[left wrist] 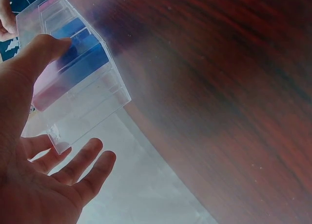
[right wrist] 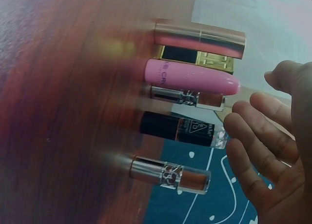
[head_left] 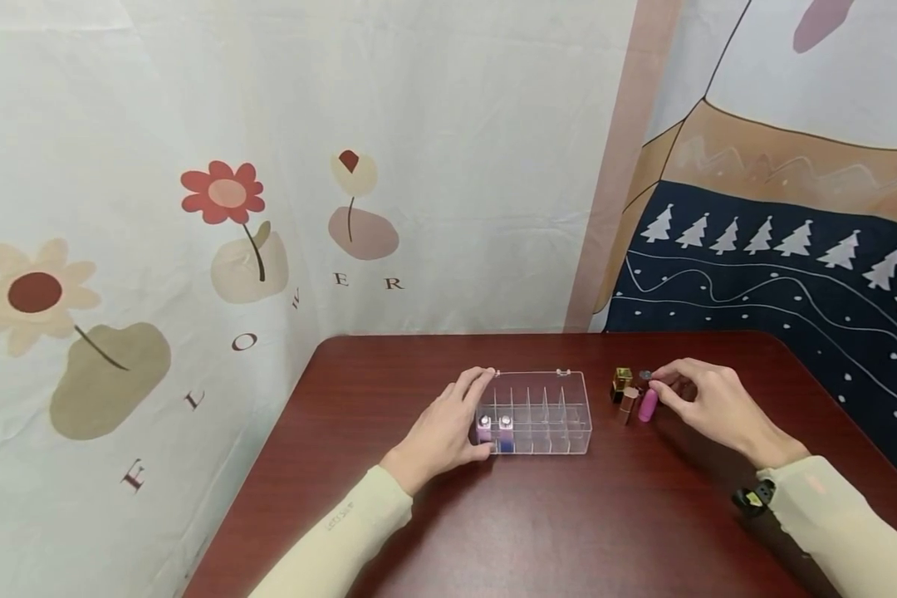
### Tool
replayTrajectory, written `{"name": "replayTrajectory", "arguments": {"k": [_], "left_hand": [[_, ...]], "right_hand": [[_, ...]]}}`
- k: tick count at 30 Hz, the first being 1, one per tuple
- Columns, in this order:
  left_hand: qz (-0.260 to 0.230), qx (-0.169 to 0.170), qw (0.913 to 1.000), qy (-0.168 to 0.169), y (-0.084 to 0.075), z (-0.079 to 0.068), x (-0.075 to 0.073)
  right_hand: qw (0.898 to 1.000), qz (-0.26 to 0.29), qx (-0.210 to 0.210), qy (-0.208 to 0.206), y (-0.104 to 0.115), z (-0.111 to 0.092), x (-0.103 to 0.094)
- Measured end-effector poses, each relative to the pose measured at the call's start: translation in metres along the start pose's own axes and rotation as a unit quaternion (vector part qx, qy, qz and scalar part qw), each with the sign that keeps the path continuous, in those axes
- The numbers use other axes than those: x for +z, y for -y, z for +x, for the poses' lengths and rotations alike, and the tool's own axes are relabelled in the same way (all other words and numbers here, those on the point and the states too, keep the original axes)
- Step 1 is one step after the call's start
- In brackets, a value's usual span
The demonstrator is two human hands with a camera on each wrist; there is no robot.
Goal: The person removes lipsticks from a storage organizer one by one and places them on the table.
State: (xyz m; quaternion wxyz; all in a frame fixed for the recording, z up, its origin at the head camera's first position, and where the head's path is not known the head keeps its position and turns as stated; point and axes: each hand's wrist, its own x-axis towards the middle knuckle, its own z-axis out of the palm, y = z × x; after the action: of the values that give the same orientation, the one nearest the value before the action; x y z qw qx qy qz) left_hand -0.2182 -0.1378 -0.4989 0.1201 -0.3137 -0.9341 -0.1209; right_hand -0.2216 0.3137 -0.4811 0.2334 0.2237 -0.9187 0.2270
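Note:
A clear divided box (head_left: 541,415) stands on the table, with two pink-and-blue tubes (head_left: 506,432) in compartments at its left end. My left hand (head_left: 444,428) holds that end, thumb on the near side and fingers at the far edge; two fingers (left wrist: 87,168) stick out free in the left wrist view. To the right of the box stand several lipsticks: a pink one (right wrist: 190,77), a rose-gold one (right wrist: 200,37), a gold-and-black one (right wrist: 195,58), a black one (right wrist: 183,129) and silver ones. Close by them, my right hand (head_left: 706,403) has loosely bent fingers and holds nothing.
The dark red wooden table (head_left: 568,523) reaches back to a pale flower-print curtain (head_left: 456,166). Another cloth (head_left: 755,266), dark blue with white trees, hangs at the right. A dark wristband (head_left: 753,498) is on the right wrist.

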Motion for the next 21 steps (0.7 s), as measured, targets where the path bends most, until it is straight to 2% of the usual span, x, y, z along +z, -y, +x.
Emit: {"name": "replayTrajectory", "arguments": {"k": [11, 21], "left_hand": [[0.006, 0.001, 1.0000, 0.001, 0.000, 0.000, -0.001], [0.007, 0.000, 1.0000, 0.002, -0.001, 0.000, -0.002]], "right_hand": [[0.998, 0.010, -0.041, -0.041, 0.015, 0.011, 0.002], [0.997, 0.027, -0.061, -0.026, 0.040, 0.021, 0.004]]}}
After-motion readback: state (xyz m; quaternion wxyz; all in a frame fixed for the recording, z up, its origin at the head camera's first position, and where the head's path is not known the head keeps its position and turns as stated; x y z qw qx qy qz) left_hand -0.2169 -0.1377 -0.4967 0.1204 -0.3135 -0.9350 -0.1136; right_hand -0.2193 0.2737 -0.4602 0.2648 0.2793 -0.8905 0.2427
